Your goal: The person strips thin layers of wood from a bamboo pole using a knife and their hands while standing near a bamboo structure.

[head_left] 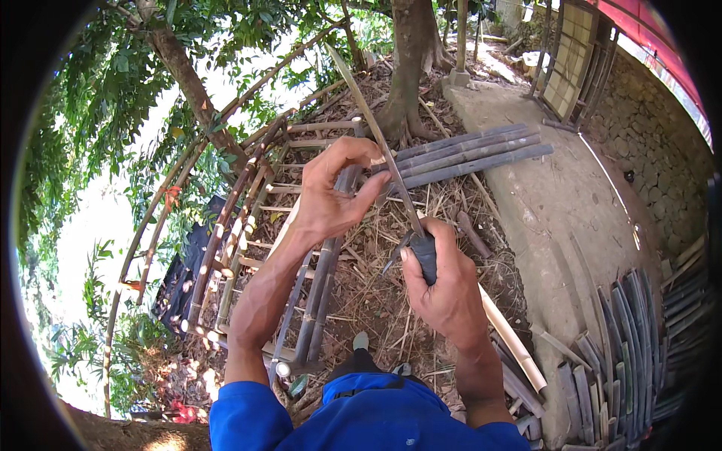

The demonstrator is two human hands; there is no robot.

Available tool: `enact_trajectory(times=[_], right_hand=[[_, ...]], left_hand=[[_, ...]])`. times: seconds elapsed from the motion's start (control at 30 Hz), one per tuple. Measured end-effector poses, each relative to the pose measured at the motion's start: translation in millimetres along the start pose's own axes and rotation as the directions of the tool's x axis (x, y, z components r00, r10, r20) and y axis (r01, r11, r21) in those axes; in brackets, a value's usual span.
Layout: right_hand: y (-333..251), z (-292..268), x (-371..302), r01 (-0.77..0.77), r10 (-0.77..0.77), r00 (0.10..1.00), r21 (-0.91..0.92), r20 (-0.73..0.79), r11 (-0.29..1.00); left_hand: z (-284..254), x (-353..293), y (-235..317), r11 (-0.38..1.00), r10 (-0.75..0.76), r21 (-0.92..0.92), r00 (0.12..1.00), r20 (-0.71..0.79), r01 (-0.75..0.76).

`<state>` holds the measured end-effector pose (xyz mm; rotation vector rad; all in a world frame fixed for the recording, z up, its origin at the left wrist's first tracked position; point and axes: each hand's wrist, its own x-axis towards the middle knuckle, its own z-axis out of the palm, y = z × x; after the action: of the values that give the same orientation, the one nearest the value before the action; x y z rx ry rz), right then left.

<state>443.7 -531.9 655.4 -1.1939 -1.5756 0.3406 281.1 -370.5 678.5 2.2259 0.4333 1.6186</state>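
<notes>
A long, narrow machete (363, 104) slants up and to the left across the view, its tip far from me. My right hand (453, 293) is wrapped round its black handle (425, 259). My left hand (331, 197) is raised at the middle of the blade, with thumb and bent fingers closing about it from the left side. Behind the blade, dark bamboo poles (481, 156) lie side by side, their near ends partly hidden by my left fingers. Below my left hand, more dark poles (317, 301) rest on a bamboo rack (248, 225).
A pale split bamboo length (511, 342) lies right of my right forearm. Stacked dark bamboo pieces (628, 353) fill the lower right, beside a concrete path (541, 218). A tree trunk (406, 68) stands ahead; leafy branches (90, 113) hang at left. Dry litter covers the ground.
</notes>
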Motion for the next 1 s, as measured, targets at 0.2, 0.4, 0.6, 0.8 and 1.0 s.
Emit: enact_trajectory(times=[0.2, 0.4, 0.6, 0.8, 1.0], right_hand=[[1, -5, 12, -0.02, 0.022, 0.999, -0.053, 0.039, 0.998], [-3, -14, 27, -0.002, 0.006, 1.0, -0.161, 0.024, 0.987], [91, 28, 13, -0.311, 0.355, 0.931, -0.326, 0.084, 0.893], [86, 20, 9, -0.418, 0.463, 0.873, -0.252, 0.155, 0.873], [0, -50, 55, -0.154, 0.154, 0.988, -0.115, -0.002, 0.981]], left_hand=[[-52, 91, 51, 0.839, 0.428, 0.365, 0.903, 0.016, -0.404], [-49, 187, 122, 0.561, 0.452, 0.66, 0.853, 0.262, -0.5], [45, 65, -130, 0.716, -0.369, 0.698, 0.848, 0.381, -0.002], [54, 37, -99, 0.893, -0.279, -0.216, 0.86, 0.427, 0.396], [6, 159, 71, 0.977, 0.104, 0.161, 0.971, 0.214, -0.141]])
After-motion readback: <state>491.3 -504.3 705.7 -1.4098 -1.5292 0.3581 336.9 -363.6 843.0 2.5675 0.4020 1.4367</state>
